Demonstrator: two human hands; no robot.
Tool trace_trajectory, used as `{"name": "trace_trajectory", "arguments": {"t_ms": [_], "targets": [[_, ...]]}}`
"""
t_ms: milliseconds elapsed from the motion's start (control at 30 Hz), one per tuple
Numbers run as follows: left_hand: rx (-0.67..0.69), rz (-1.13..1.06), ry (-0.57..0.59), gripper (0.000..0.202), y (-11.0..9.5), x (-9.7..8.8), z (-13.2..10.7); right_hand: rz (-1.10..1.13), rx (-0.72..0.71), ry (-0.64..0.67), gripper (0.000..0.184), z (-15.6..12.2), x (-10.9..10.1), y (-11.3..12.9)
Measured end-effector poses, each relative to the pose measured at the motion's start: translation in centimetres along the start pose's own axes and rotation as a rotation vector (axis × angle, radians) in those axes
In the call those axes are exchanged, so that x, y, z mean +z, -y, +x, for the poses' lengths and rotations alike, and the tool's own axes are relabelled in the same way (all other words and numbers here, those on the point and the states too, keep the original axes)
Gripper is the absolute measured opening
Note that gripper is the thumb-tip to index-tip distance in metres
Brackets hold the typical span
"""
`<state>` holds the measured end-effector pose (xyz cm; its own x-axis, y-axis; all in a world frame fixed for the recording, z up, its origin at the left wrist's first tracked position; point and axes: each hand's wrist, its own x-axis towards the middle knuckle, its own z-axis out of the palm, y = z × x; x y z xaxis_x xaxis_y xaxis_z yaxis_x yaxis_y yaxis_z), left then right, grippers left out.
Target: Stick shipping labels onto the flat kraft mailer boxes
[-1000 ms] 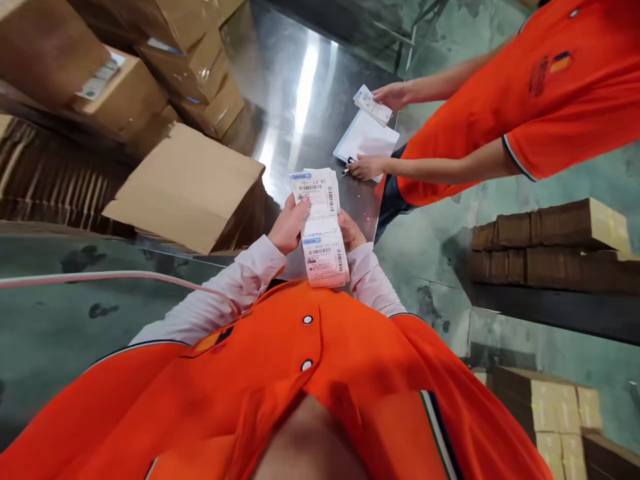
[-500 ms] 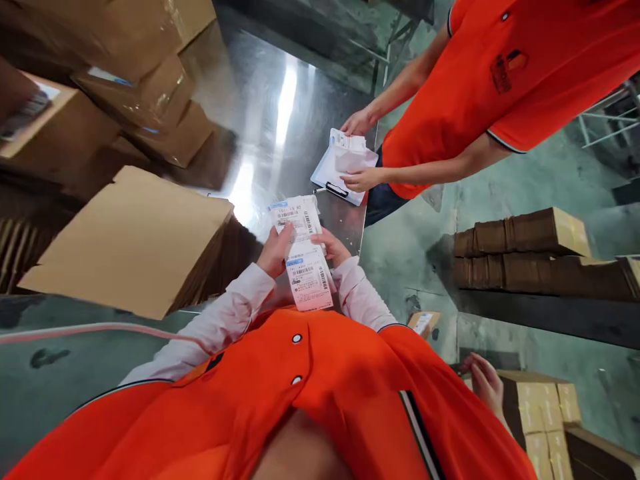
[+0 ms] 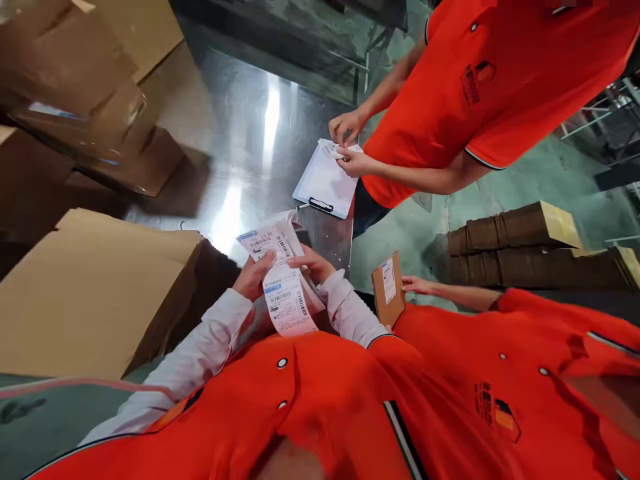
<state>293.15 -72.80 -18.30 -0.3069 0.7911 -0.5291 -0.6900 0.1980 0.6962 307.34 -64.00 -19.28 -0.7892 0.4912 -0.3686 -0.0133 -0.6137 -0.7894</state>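
Note:
A folded strip of printed shipping labels (image 3: pixel 289 305) with barcodes and blue marks hangs in front of my chest, its lower end close to my orange shirt. Gripping its left edge is my left hand (image 3: pixel 254 275), thumb on the printed face. My right hand (image 3: pixel 314 264) closes on the right edge, fingers laid over the paper. The upper part of the strip bends backward. Beyond it, on the metal table (image 3: pixel 245 127), a clipboard (image 3: pixel 325 177) with white sheets lies under a co-worker's hands (image 3: pixel 350 143), which hold a small paper.
Stacked flat cardboard (image 3: pixel 100 287) rises at my left, with brown cartons (image 3: pixel 95 113) behind. At my right a second co-worker (image 3: pixel 465 347) in orange holds a small labelled parcel (image 3: pixel 389 288). Bundled cardboard (image 3: pixel 510 250) stands further right. A pink cord (image 3: pixel 85 385) runs at lower left.
A co-worker with a parcel has come in close at my right. The other co-worker's hands have drawn together over the clipboard. My label strip has tilted and bent more at its top.

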Motion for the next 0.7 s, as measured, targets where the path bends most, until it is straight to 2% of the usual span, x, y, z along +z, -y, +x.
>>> {"name": "trace_trajectory", "arguments": {"t_ms": [100,167,233,300,367,467,533,567,633,700], "targets": [[-0.028,-0.033,-0.017,0.042,-0.1,-0.1,0.7,-0.045,-0.035,-0.036,0.072,1.6,-1.0,0.7],[0.000,-0.046,-0.073,0.034,0.1,-0.6,1.0,-0.073,-0.037,-0.175,0.079,2.4,-1.8,1.6],[0.092,-0.013,-0.125,0.029,0.4,-1.4,1.2,-0.087,-0.048,-0.330,0.080,2.6,-2.5,2.4],[0.225,0.058,-0.131,0.034,0.4,-2.3,1.4,-0.091,-0.086,-0.414,0.076,2.2,-3.1,2.5],[0.350,0.138,-0.087,0.045,0.2,-3.2,1.8,-0.094,-0.131,-0.446,0.073,1.7,-3.2,2.1],[0.411,0.230,-0.045,0.057,-0.1,-4.0,2.8,-0.160,-0.172,-0.491,0.085,1.9,-1.9,2.5],[0.297,0.244,-0.096,0.053,0.0,-4.2,3.3,-0.277,-0.209,-0.432,0.104,3.4,-0.1,5.3],[0.199,0.237,-0.149,0.047,0.1,-4.3,3.5,-0.353,-0.240,-0.348,0.111,4.6,1.2,7.7],[-0.005,0.200,-0.257,0.030,0.4,-4.4,3.6,-0.525,-0.313,-0.114,0.119,7.6,4.9,14.2],[-0.068,0.170,-0.280,0.016,1.0,-4.6,3.7,-0.713,-0.371,0.078,0.115,10.7,9.9,21.6]]}}
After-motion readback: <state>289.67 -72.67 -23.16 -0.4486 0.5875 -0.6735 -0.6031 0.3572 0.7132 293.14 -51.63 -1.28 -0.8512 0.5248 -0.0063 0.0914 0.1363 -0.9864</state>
